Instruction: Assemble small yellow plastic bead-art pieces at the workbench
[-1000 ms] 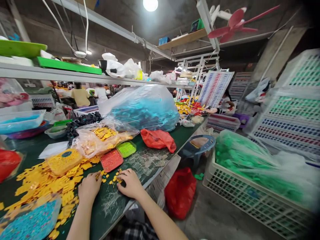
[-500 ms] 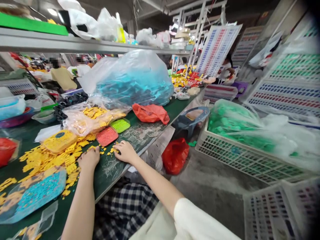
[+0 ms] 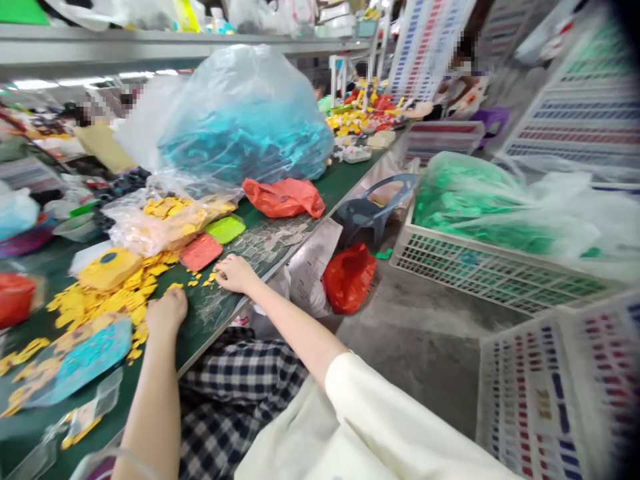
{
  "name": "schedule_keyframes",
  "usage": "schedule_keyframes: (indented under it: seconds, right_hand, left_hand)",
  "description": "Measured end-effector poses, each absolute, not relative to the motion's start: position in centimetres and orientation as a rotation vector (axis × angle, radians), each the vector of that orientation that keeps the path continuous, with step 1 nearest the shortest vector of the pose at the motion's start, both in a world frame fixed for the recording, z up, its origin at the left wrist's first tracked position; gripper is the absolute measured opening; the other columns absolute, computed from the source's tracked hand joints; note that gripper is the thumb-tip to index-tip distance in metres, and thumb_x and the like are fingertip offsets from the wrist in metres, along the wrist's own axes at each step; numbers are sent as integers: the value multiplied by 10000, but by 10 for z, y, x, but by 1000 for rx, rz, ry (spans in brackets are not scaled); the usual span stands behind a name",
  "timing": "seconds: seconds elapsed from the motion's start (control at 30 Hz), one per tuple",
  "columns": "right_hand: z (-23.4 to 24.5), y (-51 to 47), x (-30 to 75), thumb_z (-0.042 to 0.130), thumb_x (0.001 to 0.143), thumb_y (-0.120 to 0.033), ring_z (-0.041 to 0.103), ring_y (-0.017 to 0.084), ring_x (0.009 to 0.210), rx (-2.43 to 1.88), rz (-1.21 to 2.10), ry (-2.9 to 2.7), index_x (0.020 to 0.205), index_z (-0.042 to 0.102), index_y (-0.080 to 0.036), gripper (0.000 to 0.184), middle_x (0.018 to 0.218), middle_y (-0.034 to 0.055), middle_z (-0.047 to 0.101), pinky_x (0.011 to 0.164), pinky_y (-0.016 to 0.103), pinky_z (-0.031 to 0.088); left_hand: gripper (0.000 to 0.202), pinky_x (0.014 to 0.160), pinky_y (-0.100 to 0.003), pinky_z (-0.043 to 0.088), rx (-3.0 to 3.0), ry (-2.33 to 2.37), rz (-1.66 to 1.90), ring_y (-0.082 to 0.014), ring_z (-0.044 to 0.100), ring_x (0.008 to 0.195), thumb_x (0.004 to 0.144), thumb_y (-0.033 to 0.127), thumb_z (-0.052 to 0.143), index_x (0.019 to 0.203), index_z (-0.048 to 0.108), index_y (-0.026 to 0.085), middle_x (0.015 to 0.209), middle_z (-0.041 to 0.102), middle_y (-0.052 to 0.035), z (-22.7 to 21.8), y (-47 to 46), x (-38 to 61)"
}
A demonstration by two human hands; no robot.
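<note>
My left hand (image 3: 167,310) rests at the right edge of a heap of flat yellow pieces (image 3: 105,293), its fingers curled in and mostly hidden. A bit of yellow shows just past its fingertips. To its right, my right hand (image 3: 236,273) is bent over the green tabletop, fingertips down and drawn together beside small yellow bits (image 3: 195,280). What either hand holds is too small or hidden to make out. Behind the hands lie a red tray of tiny pieces (image 3: 201,252) and a lime-green tray (image 3: 225,229). A clear tray with blue bits (image 3: 95,357) sits at left.
A big clear bag of blue pieces (image 3: 245,133) stands at the back, near an orange-red bag (image 3: 285,198). Right of the table are a blue-grey stool (image 3: 373,207), a red bag (image 3: 349,279) and a crate (image 3: 480,267) holding bagged green pieces. A shelf (image 3: 125,50) runs overhead.
The view has tilted down and shifted. My left hand looks more curled, with less of its fingers showing. My right hand stays near the small yellow bits, its fingers drawn closer together.
</note>
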State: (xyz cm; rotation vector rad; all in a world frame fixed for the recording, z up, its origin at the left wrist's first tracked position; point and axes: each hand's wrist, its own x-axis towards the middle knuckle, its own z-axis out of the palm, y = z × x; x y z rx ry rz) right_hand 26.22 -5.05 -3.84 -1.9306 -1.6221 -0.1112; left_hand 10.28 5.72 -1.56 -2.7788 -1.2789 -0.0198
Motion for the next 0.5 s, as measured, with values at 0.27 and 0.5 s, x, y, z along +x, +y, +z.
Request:
schedule_keyframes:
  seconds: [0.27,0.5]
  right_hand:
    - [-51,-48,258,472,915,-189,504,226,1040,-1880,-119,-1637,1045,677,-132,249,1071,110,693,898,338,392]
    - [-58,-56,253,487,898,-196,509,263,1065,-1844,-150,-1703,1088,666,-158,264,1096,116,677,917,387,412]
  left_hand:
    - [476,1018,-429,415,-2855,-1503,-189,-312,620,1140,961,256,250,1129,659,79,1160,692,-200,-23,34,78]
    - [451,1117,-363,343,-3118,-1505,-643,-207,543,1266,979,301,299,1219,654,159,1301,641,-83,-35,19,57]
